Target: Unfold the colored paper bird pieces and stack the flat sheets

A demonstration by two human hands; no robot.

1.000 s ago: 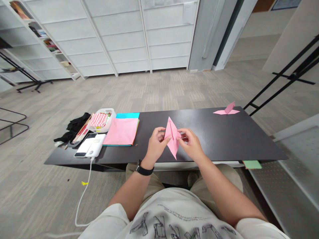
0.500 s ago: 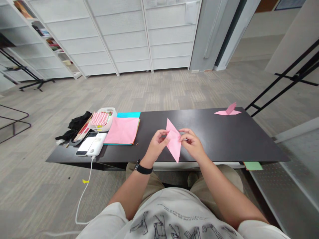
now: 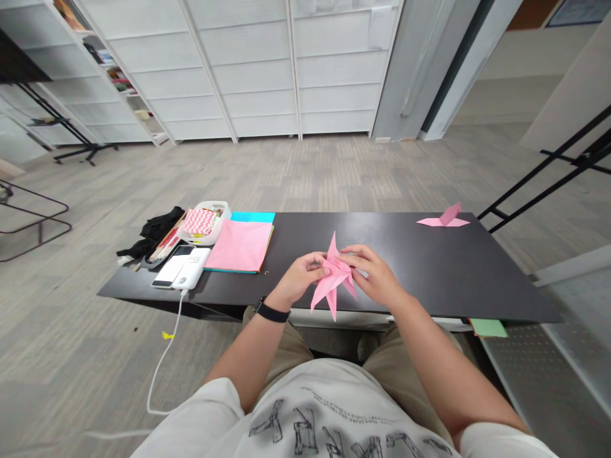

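Between my hands, above the near edge of the dark table [image 3: 382, 254], is a pink folded origami paper [image 3: 333, 283] with several pointed flaps spread apart like a star. My left hand [image 3: 305, 275] pinches its left side between thumb and fingers. On the other side, my right hand [image 3: 368, 270] grips the upper right part, its fingertips lying over the folds near the centre. Some folds are hidden behind the fingers. A second pink origami piece [image 3: 446, 217], with an upright part on a flat pointed base, rests at the table's far right.
Left of my hands lies a stack of coloured paper [image 3: 243, 245], pink on top. Beside it are a white basket [image 3: 224, 213], a white power bank [image 3: 191, 268] with a cable, a phone [image 3: 172, 267] and black cloth [image 3: 160, 222]. A green sheet [image 3: 489, 327] sticks out below the right edge.
The pink paper has gone from a flat, elongated diamond to a spread shape with several points. My right hand's fingers have moved over its centre. The camera view has shifted slightly.
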